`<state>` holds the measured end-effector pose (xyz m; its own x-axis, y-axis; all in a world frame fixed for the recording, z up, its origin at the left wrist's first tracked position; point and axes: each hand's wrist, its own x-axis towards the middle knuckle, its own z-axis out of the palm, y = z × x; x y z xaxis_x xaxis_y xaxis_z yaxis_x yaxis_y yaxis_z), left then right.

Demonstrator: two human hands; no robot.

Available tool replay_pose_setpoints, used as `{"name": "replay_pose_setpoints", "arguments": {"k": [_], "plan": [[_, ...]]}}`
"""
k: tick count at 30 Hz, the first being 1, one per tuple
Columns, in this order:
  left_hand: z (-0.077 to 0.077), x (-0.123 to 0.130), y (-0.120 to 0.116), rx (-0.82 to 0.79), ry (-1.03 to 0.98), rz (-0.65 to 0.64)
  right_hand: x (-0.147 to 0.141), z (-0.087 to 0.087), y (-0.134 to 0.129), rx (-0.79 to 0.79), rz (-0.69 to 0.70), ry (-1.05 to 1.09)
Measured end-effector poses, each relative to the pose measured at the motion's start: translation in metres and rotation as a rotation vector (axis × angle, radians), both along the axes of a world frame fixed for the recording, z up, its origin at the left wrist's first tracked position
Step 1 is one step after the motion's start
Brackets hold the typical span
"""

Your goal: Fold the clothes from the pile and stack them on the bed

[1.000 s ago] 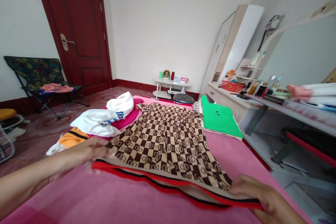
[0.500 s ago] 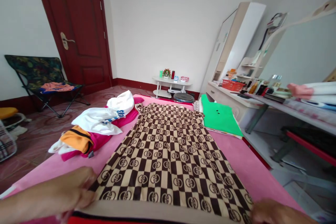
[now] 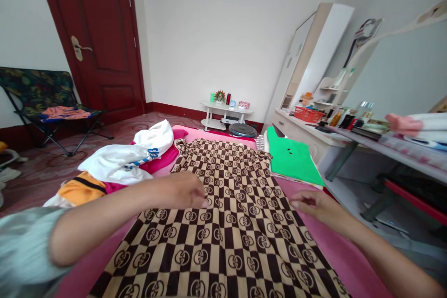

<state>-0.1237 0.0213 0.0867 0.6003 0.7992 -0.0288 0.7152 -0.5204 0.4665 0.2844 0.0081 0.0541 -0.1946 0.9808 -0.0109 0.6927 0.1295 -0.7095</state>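
Observation:
A brown-and-beige checked dress (image 3: 223, 223) with a gathered top edge lies spread over the pink bed cover (image 3: 335, 242). My left hand (image 3: 183, 190) is above the middle of the dress, its fingers bent downward and a little blurred, with no cloth seen in it. Beside the garment's right edge hovers my right hand (image 3: 312, 204), its thumb and fingers loosely curled with a gap between them, holding nothing. The dress's lower hem runs down to the bottom of the view.
White clothes (image 3: 115, 162), an orange piece (image 3: 82, 188) and magenta cloth lie at the bed's left. Folded green cloth (image 3: 293, 158) rests at the right. Beyond stand a low white table (image 3: 226, 108), a dressing table (image 3: 310, 130) and a folding chair (image 3: 38, 88).
Both hands have let go of the hem and moved forward over the dress, the left also rightward. The red cloth and beige band at the bottom have left view. The view has shifted slightly.

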Motion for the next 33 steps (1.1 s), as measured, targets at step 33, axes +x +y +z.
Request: {"name": "replay_pose_setpoints", "arguments": {"k": [33], "plan": [[-0.109,0.088,0.074,0.131,-0.131,-0.034,-0.059,-0.026,0.230,0.653,-0.280,-0.803]]}}
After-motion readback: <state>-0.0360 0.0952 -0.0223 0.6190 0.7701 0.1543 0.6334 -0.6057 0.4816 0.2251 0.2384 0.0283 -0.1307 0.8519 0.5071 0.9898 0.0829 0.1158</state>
